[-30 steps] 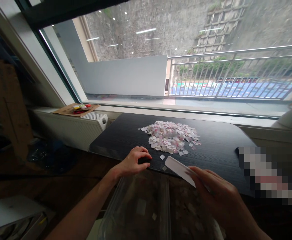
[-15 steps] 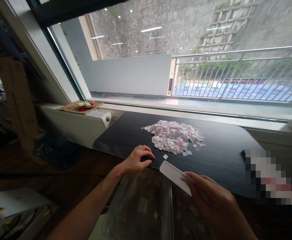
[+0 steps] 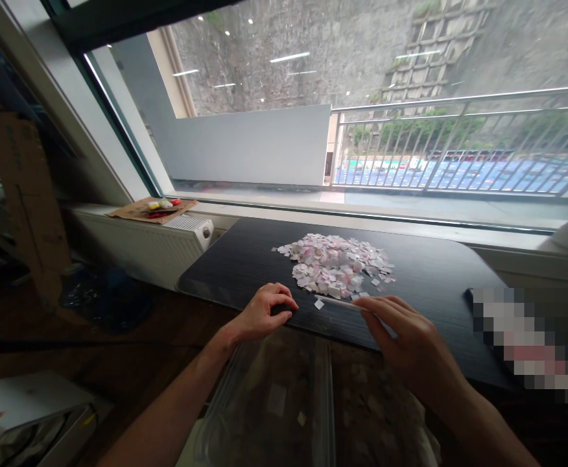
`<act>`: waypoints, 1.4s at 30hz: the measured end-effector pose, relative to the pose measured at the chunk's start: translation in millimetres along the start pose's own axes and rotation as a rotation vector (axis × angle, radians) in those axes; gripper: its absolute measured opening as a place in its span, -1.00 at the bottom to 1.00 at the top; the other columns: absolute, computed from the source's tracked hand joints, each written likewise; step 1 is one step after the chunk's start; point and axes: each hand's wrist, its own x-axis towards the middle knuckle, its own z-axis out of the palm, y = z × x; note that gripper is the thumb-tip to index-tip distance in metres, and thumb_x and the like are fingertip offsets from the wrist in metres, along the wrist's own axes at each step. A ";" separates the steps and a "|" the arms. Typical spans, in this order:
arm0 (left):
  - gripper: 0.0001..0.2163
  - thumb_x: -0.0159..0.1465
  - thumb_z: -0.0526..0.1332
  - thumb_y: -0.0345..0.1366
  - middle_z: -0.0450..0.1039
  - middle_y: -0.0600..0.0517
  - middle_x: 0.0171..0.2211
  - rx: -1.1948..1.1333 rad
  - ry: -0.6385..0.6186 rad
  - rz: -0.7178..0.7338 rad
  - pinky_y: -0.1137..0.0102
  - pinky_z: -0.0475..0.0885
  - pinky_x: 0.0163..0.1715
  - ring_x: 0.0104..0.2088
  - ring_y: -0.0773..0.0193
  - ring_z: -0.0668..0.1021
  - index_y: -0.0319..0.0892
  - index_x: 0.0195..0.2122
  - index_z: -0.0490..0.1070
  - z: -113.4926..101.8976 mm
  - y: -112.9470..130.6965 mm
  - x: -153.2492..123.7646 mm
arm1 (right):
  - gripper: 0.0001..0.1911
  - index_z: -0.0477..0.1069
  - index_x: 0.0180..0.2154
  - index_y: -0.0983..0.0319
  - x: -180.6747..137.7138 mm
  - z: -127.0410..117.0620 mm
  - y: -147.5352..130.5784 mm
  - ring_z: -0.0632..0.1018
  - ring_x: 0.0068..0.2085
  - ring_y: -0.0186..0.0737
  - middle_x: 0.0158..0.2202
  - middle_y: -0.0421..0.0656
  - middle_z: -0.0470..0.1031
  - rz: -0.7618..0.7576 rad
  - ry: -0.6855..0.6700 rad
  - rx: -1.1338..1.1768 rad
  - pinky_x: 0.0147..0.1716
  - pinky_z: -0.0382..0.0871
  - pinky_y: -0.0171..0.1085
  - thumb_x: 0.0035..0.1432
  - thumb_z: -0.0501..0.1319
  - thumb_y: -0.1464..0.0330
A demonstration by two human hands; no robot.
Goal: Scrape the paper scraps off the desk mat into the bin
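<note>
My right hand (image 3: 403,331) grips a thin white card (image 3: 335,302) by its right end. The card is seen nearly edge-on, close in front of a pile of small pale pink and white paper pieces (image 3: 332,263) on the black table (image 3: 425,272). One loose paper square (image 3: 319,304) lies just under the card's left end. At the table's near edge rests my left hand (image 3: 268,310), its fingers loosely curled and the thumb apart from them, with nothing visible between. Below it is a clear plastic bin (image 3: 269,370) with a few paper pieces inside.
A pixelated object (image 3: 522,344) lies at the table's right side. On the left, a white radiator (image 3: 142,243) carries a cardboard sheet (image 3: 118,212) with small colourful items. Behind the table runs a wide window. A white box-shaped thing (image 3: 35,395) stands at the lower left.
My right hand has moved up and forward with the card, from above the bin's edge to the table beside the pile. The card has turned edge-on. My left hand has hardly moved.
</note>
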 end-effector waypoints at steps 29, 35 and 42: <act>-0.85 0.17 0.22 -0.42 0.49 -0.02 -0.20 0.027 0.018 0.000 0.30 0.35 -0.01 -0.12 0.21 0.51 -0.14 -0.30 0.58 -1.0 2.3 -0.2 | -0.85 0.56 -0.21 0.11 -47.6 -68.9 11.9 0.64 -0.31 -0.23 -0.30 -0.18 0.64 0.222 -0.092 0.100 -0.33 0.53 -0.37 0.28 0.19 0.35; -0.85 0.17 0.22 -0.42 0.49 -0.02 -0.20 0.040 0.020 0.008 0.31 0.36 -0.02 -0.13 0.21 0.51 -0.15 -0.30 0.59 -1.4 2.7 -0.1 | -0.79 0.55 -0.20 0.10 -60.0 -70.7 21.8 0.67 -0.43 -0.15 -0.38 -0.15 0.66 0.404 0.061 0.080 -0.52 0.56 -0.33 0.25 0.19 0.19; -0.85 0.17 0.22 -0.41 0.49 -0.03 -0.20 0.044 0.038 0.020 0.29 0.37 -0.02 -0.12 0.19 0.51 -0.16 -0.29 0.58 0.3 0.2 -0.8 | -0.65 0.43 0.03 0.16 -45.6 -48.4 43.1 0.64 -0.15 -0.04 -0.06 -0.01 0.57 0.404 0.211 -0.162 -0.24 0.55 -0.15 0.23 0.09 0.38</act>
